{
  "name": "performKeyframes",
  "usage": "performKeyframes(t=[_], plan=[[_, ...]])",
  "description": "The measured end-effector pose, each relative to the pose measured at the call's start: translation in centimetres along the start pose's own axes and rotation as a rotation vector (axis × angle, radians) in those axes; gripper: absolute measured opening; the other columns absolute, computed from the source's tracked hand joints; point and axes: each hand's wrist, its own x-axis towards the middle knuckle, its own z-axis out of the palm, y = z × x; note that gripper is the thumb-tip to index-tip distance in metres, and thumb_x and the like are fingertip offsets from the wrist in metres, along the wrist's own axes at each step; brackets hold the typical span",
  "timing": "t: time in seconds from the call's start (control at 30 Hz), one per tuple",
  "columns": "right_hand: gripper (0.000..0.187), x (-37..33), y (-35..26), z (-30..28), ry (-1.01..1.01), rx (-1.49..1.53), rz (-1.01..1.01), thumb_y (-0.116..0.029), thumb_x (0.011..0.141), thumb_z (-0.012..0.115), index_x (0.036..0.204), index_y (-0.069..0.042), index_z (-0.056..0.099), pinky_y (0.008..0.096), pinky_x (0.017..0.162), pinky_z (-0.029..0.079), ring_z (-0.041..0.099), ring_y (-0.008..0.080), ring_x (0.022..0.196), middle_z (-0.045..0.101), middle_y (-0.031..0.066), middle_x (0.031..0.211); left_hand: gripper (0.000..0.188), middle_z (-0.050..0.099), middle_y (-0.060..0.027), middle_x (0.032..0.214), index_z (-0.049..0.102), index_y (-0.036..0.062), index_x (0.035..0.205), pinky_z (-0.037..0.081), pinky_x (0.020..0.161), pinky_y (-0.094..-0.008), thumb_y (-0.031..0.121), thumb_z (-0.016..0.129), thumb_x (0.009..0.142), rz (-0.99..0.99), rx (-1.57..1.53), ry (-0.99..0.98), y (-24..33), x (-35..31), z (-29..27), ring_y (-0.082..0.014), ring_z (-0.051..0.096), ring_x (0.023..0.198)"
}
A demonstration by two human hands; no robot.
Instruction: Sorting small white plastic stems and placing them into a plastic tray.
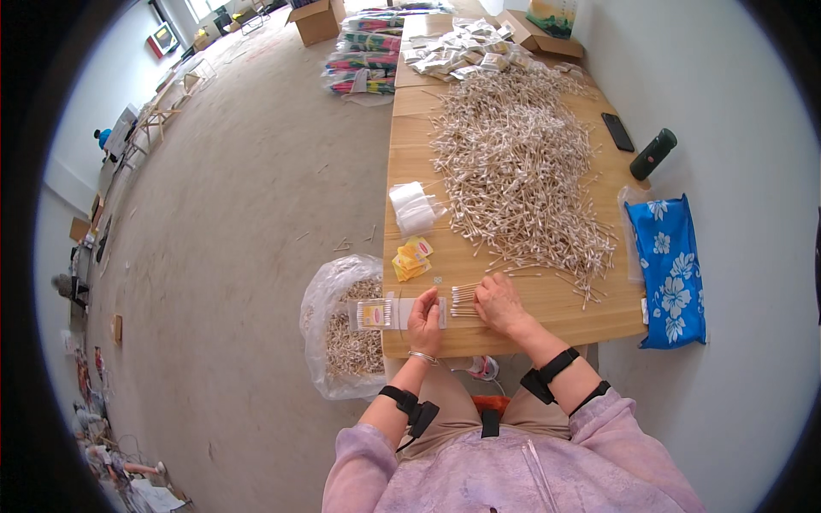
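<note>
Evidently, the head view shows one clear swab-filled packet with a yellow card [375,314] jutting past the bench's [410,141] left edge, with countless white-tipped cotton swabs [513,171] left heaped loose. The right hand's [500,303] fingers bunch over one short swab row [463,301] at the near edge; the left hand [425,323] curls beside it, both grips indeterminable.

1. On the wooden table [556,327] I see a big loose pile of cotton swabs [513,162].
2. The person's right hand [500,304] has its fingers at a small row of swabs [463,299], which lie side by side.
3. The left hand [425,323] is just beside this row; whether it grips something, I cannot tell.
4. To its left, a filled packet [374,314] reaches over a large clear bag [314,316] of swabs.
5. Yellow cards [412,258] lie near.
</note>
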Motion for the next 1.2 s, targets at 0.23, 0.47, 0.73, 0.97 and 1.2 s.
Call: performKeyframes(t=[0.23,0.47,0.73,0.97,1.2], plan=[[0.009,-0.2,0.2,-0.1,0.031,0.017,-0.059,-0.015,0.075,0.064,0.078,-0.006,0.063,0.0400,0.084,0.043,0.051,0.0275,0.096,0.057,0.0088,0.091,0.030,0.056,-0.0079,0.121,0.052,-0.0015,0.121,0.041,0.099,-0.0274,-0.002,0.047,0.091,-0.002,0.003,-0.001,0.0,0.0,0.0,-0.0146,0.052,0.110],[0.011,0.2,0.0,-0.7,-0.039,-0.011,-0.065,-0.017,0.076,0.062,0.079,-0.006,0.063,0.0394,0.084,0.043,0.052,0.0278,0.095,0.057,0.0092,0.091,0.031,0.056,-0.0078,0.121,0.052,-0.0018,0.121,0.041,0.099,-0.0271,-0.003,0.048,0.091,0.003,0.017,0.005,-0.2,0.0,-0.1,-0.0147,0.053,0.110],[0.006,-0.3,0.8,-1.0,0.044,0.119,-0.111,-0.012,0.079,0.060,0.082,-0.008,0.060,0.0396,0.083,0.043,0.052,0.0286,0.092,0.057,0.0098,0.087,0.031,0.056,-0.0081,0.121,0.052,-0.0020,0.121,0.041,0.099,-0.0272,-0.002,0.050,0.090,0.015,0.065,-0.004,0.1,-0.1,0.1,-0.0150,0.053,0.111],[0.006,-0.7,1.1,-1.9,0.073,0.318,-0.050,-0.006,0.077,0.061,0.082,-0.007,0.058,0.0393,0.080,0.044,0.053,0.0302,0.087,0.059,0.0106,0.083,0.023,0.057,-0.0076,0.118,0.060,-0.0004,0.112,0.046,0.090,-0.0260,0.006,0.059,0.089,0.121,0.250,-0.008,1.0,-0.1,0.9,-0.0130,0.057,0.102],[0.011,-0.9,-2.0,-0.8,0.075,0.572,-0.101,-0.005,0.077,0.062,0.088,-0.005,0.059,0.0394,0.080,0.044,0.053,0.0322,0.089,0.060,0.0120,0.087,0.014,0.064,-0.0012,0.075,0.068,0.0022,0.094,0.047,0.062,-0.0215,0.015,0.065,0.089,-0.048,0.116,0.022,3.5,-0.8,0.6,-0.0078,0.058,0.069]])
